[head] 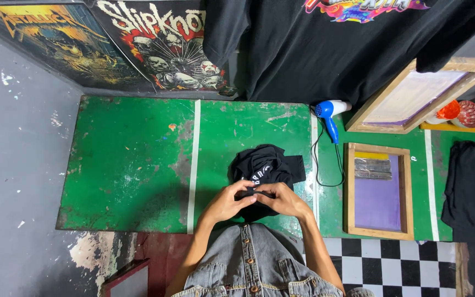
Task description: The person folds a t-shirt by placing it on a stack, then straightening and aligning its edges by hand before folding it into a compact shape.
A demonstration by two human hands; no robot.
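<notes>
Hands meet at the table's [138, 165] near edge: left hand [227, 202] and right hand [282, 201] pinch the crumpled black garment [265, 165], whose bulk lies just beyond them.

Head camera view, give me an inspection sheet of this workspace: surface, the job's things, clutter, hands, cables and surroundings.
Surface: green table, paint worn and scratched, white stripes across it.
Job's things: crumpled black garment with white print, at the near edge.
Clutter: wooden screen frame lying flat; second frame propped behind it; folded black shirt at far right.
Hands: left hand and right hand meet on the garment, fingers pinching its fabric.
Cables: black cord loops from a blue-and-white hair dryer.
Surroundings: posters and a hanging black shirt on the wall; checkered floor.
</notes>
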